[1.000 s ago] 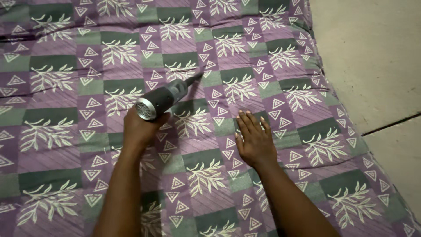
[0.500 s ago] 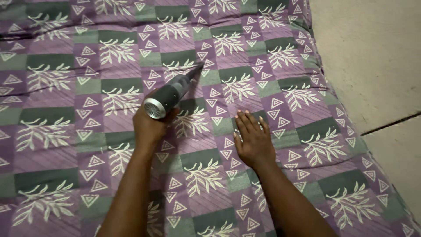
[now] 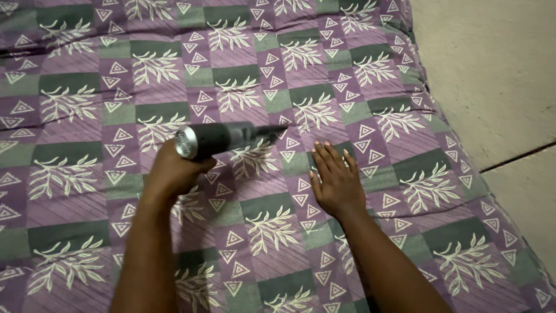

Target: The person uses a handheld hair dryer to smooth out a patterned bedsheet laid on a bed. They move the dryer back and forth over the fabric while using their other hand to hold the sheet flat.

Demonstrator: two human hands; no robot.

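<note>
Swung rightward, handheld vacuum [image 3: 223, 138] gripped by left hand [image 3: 174, 171]; right hand [image 3: 336, 182] flat on patterned mattress [image 3: 87, 104] beside floor [image 3: 492, 75].

Dim, even indoor light with a faint purple cast, soft shadow under the flat right hand [image 3: 337, 184], dull sheen on the grey cylindrical handheld vacuum [image 3: 223, 138], its nozzle slightly motion-blurred, purple-and-green leaf-patterned mattress cover [image 3: 87, 104] sharp centrally, darker towards the corners
</note>
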